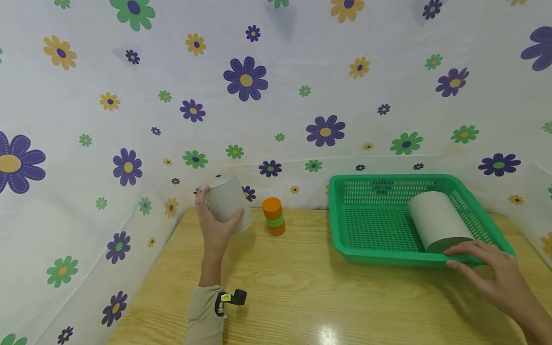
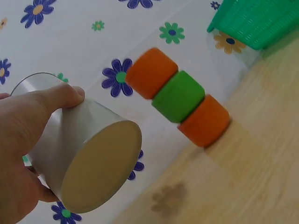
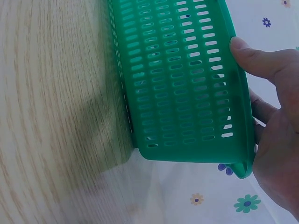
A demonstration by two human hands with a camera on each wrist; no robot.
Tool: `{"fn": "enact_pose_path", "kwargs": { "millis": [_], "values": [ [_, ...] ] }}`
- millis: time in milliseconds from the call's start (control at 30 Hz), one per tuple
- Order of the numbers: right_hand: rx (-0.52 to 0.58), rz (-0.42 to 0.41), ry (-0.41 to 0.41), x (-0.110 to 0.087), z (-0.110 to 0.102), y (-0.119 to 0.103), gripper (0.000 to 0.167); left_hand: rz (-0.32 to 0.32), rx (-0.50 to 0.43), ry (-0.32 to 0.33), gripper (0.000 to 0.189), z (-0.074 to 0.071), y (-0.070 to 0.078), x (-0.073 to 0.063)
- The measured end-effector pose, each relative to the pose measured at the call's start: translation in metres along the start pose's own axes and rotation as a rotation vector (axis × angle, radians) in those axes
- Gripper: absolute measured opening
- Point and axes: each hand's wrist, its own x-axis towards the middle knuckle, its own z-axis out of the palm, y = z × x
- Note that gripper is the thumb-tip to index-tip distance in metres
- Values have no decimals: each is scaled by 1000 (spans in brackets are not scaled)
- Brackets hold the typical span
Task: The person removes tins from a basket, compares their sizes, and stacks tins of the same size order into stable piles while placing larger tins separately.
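Held in the air at the left is a light grey cylinder (image 1: pixel 228 203), gripped by my left hand (image 1: pixel 214 230) with thumb and fingers around its side. In the left wrist view the cylinder (image 2: pixel 88 130) is tilted, and its flat end faces the camera. To its right stands a stack of round blocks (image 1: pixel 273 218), orange, green and orange. My right hand (image 1: pixel 491 268) pinches the near rim of the green basket (image 1: pixel 388 258), thumb outside and fingers over the edge. A second whitish cylinder (image 1: pixel 437 218) lies on its side in the basket.
The wooden table (image 1: pixel 293 282) ends at a white cloth wall (image 1: pixel 276 110) printed with flowers. Cloth also rises along the left and right sides. A strap with a small black device (image 1: pixel 233 298) sits on the left wrist.
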Motion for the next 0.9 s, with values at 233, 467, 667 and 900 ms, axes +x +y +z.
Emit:
{"fn": "enact_pose_path", "kwargs": {
  "millis": [233,467,667,900],
  "values": [
    [1,-4,0,0,-1,-1,49,-59,10,-34,104,3,-29,-7],
    [4,-19,-5,3,-2,-3,49,-46,48,-38,104,5,-46,-11],
    [0,-11,-6,3,-2,-3,50,-26,89,-55,102,6,-49,-11],
    [3,-3,-4,2,-1,-2,50,-29,143,-66,97,5,-49,-13]
  ]
}}
